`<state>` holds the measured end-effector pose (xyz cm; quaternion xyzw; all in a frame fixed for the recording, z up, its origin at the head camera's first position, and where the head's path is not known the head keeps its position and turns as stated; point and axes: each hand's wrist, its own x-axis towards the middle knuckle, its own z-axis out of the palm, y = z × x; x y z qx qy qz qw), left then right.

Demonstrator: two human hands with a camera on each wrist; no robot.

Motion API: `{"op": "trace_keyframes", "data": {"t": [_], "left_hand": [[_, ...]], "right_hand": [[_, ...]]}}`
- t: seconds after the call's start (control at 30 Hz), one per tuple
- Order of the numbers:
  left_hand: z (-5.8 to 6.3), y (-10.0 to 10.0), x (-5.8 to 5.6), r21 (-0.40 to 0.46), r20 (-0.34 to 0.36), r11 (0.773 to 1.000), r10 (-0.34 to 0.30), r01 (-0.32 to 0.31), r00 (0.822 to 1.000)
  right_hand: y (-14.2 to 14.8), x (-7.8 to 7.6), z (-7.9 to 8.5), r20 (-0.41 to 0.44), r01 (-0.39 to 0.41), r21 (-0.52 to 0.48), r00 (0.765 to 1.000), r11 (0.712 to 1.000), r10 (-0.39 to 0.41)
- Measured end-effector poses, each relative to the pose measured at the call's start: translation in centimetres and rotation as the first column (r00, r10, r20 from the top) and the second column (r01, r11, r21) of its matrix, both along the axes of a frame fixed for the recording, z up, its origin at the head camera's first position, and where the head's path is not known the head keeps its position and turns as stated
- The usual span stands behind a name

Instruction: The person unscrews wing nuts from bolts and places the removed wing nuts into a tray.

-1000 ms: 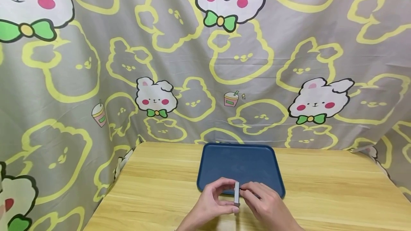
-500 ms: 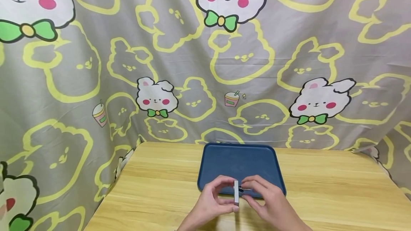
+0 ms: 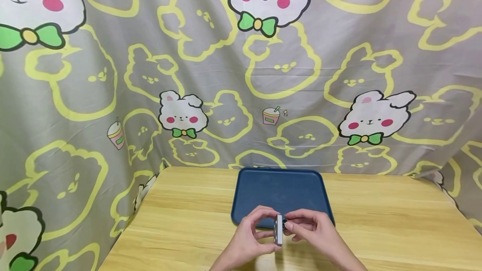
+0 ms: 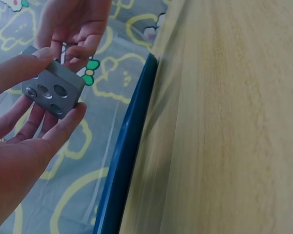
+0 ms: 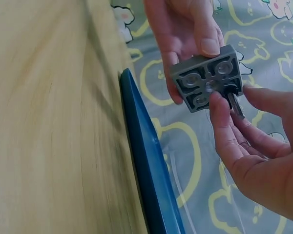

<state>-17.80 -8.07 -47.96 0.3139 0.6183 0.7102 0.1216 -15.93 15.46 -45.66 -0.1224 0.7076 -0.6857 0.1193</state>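
Note:
My left hand (image 3: 246, 233) holds a small grey metal block (image 3: 279, 230) upright by its edges, thumb on one edge and fingers on the opposite one. Round holes mark the block's face in the left wrist view, one with a screw head (image 4: 31, 91) in it. The other face, seen from the right wrist, has ribs and round recesses. A threaded screw (image 5: 236, 105) sticks out near one corner there, with a dark nut (image 5: 231, 89) around its base. Thumb and finger of my right hand (image 3: 316, 231) pinch at that nut, partly covering it.
Behind the hands a dark blue tray (image 3: 280, 191) lies on the wooden table (image 3: 180, 212), its near edge partly hidden by them. A patterned grey curtain (image 3: 222, 74) hangs along the back and left of the table.
The right fingers shifted around the nut, spreading off it half a second ago and closing on it again now. The left hand has turned the block slightly, showing more of its holed face.

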Motion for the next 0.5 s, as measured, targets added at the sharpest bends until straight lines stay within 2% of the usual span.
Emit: {"op": "trace_keyframes", "data": {"t": [0.2,0.37,0.5], "left_hand": [[-0.23,0.09,0.04,0.009,-0.026,1.000,-0.006,0.007,1.000],[-0.31,0.20,0.07,0.004,-0.012,1.000,-0.010,0.010,1.000],[-0.22,0.28,0.15,-0.007,0.023,1.000,-0.011,0.011,1.000]], "right_hand": [[0.04,0.08,0.16,0.021,-0.008,-0.017,1.000,1.000,0.008],[0.01,-0.02,0.07,0.011,-0.007,-0.028,1.000,1.000,0.007],[-0.13,-0.06,-0.10,-0.032,0.010,-0.010,0.999,1.000,-0.010]]}}
